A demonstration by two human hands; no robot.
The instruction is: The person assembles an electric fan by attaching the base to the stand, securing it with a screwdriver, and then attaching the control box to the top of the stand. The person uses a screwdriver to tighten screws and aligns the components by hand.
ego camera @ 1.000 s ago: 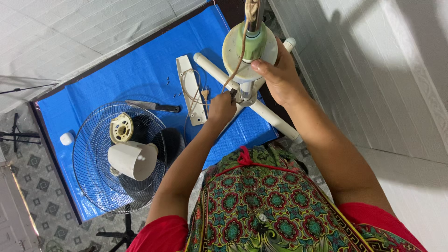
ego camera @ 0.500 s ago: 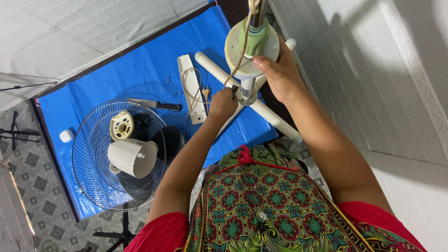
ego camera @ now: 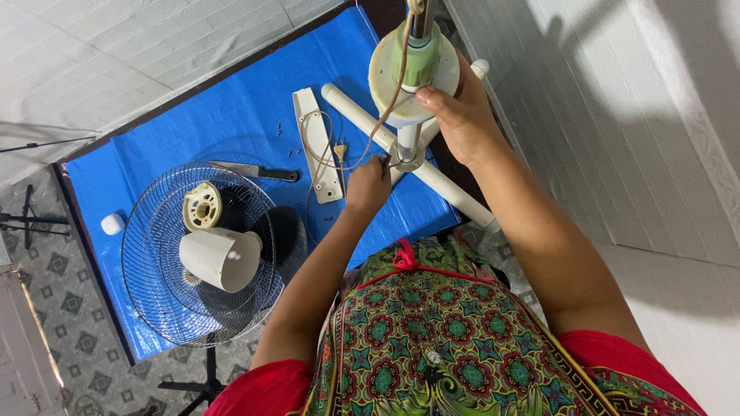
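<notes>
In the head view, the right hand [ego camera: 461, 115] is clasped around the cream round housing [ego camera: 408, 73] at the top of the fan stand, fingers curled over its rim, steadying it upright; that grip looks the same as a second ago. The left hand [ego camera: 368, 185] is closed in a loose fist low down by the metal pole [ego camera: 407, 142], just where the pole meets the white cross-shaped base [ego camera: 432, 177]. It has slid slightly down and toward the person over the last second, and the thin tan cord [ego camera: 362, 150] now swings out in a wider loop from the housing to the fingers, so the hand seems to be drawing the cord down the stand. Whether the fingertips pinch the cord or a small tool I cannot tell.

The stand rises from the far right corner of the blue tarp [ego camera: 193, 115]. Toward the tarp's middle lies a long cream cover strip [ego camera: 317, 146] with small screws just beside it, and a knife [ego camera: 254, 172] near it. At the near left corner rests the wire fan guard [ego camera: 146, 308], carrying the cream motor cover [ego camera: 220, 258] and a round yellowish part [ego camera: 202, 206]; none of these has shifted.
</notes>
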